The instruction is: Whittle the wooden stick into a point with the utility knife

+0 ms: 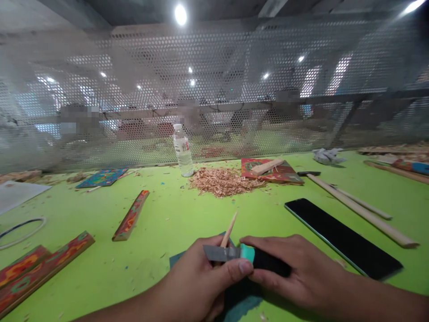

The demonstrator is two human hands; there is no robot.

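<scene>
We hold a thin wooden stick in our left hand, its fingers closed around the lower part, and its pointed tip slants up and away from us over the desk. Our right hand grips a knife by its black handle, fingers curled over the top and thumb side below. The blade points left and lies across the stick, just above the left hand. Our left thumb presses against the knife near its turquoise collar, so the two hands nearly meet.

Under our hands lies a dark green sheet, partly hidden by them. Straight ahead is a heap of wood shavings, with a clear water bottle upright just to its left. Right of the heap, a red painted board carries a flat piece of wood.

To our right we have a black phone, with a long pale rod beyond it and crumpled paper farther back. On our left lie a red painted strip and, behind it, a blue painted board. A metal screen full of small holes stands behind the desk.
</scene>
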